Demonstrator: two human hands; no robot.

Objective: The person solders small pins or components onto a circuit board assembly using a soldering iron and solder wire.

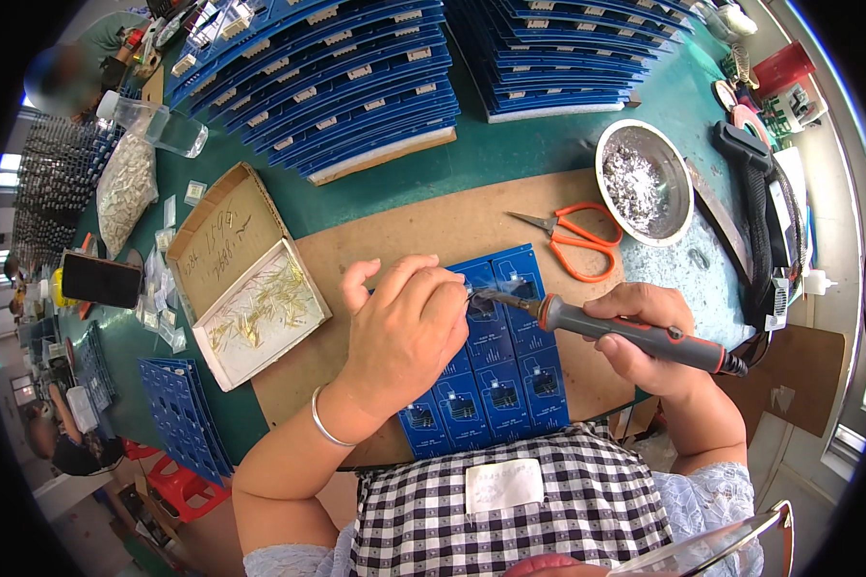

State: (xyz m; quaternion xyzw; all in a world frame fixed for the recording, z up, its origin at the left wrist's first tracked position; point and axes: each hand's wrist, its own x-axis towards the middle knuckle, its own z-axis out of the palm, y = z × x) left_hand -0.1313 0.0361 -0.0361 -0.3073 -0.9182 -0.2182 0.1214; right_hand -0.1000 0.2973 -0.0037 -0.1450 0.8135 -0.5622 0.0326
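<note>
A grey soldering iron (625, 333) with orange trim lies in my right hand (654, 322), its fingers wrapped round the handle. The iron's tip points left, down at a blue circuit board panel (502, 394) in front of me, and a wisp of smoke shows near it. My left hand (406, 332) is curled over the panel's upper left part, fingertips close to the tip. Whatever those fingers pinch, if anything, is hidden behind the hand. The panel carries rows of identical small boards with dark square parts.
Orange-handled scissors (579, 240) and a metal bowl (689, 192) of silvery scraps sit right of the panel. Leftward lies an open cardboard box (319, 310) of thin gold-coloured pins. Tall stacks of blue boards (356, 91) stand behind; a phone (102, 280) and bottle (168, 128) are farther left.
</note>
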